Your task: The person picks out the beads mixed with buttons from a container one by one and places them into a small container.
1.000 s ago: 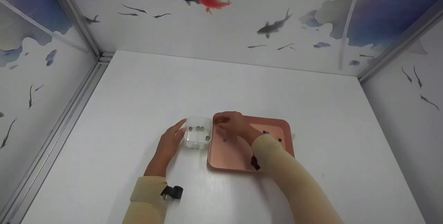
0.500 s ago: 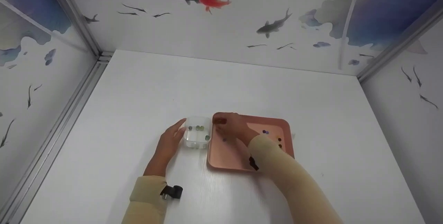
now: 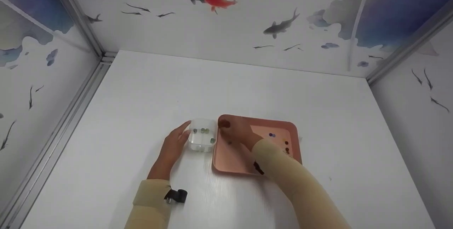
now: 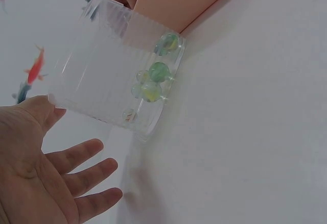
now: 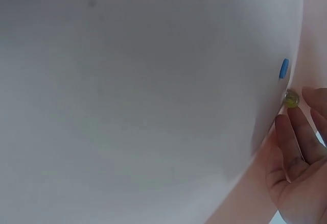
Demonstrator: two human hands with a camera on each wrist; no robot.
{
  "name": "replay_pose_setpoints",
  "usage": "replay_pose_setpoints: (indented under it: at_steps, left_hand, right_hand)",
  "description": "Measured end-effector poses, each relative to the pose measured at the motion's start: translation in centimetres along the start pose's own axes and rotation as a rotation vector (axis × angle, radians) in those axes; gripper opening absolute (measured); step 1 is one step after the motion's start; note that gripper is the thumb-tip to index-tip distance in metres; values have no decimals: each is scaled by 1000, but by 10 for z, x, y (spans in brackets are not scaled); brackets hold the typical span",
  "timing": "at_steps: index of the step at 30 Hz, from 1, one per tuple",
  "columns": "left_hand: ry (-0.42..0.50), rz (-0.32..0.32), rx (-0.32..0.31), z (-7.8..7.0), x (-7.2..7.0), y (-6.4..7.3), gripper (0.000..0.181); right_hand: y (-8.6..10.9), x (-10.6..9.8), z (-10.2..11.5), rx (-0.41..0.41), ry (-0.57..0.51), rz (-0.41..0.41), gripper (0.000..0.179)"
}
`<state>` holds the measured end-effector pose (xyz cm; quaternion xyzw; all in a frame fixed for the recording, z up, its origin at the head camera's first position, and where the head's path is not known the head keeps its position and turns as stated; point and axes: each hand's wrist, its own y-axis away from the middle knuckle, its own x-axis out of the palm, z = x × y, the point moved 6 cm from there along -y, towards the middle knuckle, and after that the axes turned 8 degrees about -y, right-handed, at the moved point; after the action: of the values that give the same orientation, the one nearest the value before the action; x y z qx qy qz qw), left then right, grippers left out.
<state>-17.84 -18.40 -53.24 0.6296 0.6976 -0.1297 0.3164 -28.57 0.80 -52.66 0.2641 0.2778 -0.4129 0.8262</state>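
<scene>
In the head view, a clear plastic container (image 3: 201,147) stands on the table with several green marbles (image 4: 159,72) inside. My left hand (image 3: 174,141) is at its left side; in the left wrist view the thumb side touches the container's corner and the other fingers are spread apart. My right hand (image 3: 239,130) reaches into the far left corner of a pink tray (image 3: 231,160). In the right wrist view its loosely bent fingertips are right at a yellow-green marble (image 5: 291,99), with the thumb close beside it.
Blue marbles (image 3: 271,135) and dark marbles (image 3: 287,146) lie in the tray's right half, partly behind the right sleeve (image 3: 279,158). The tray's left edge adjoins the container. A white table (image 3: 159,87) surrounds both, with a fish-patterned wall (image 3: 233,30) behind.
The right hand stays in the tray corner while its wrist and sleeve shift slightly left, showing more dark marbles. The left hand and container stay still.
</scene>
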Motion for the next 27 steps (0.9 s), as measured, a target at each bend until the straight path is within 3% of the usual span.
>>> replay_pose_setpoints:
  at_steps: [27]
  left_hand:
    - [9,-17,52,1,0,-3,47]
  right_hand:
    - [-2,2,4,-41,135,-88,18]
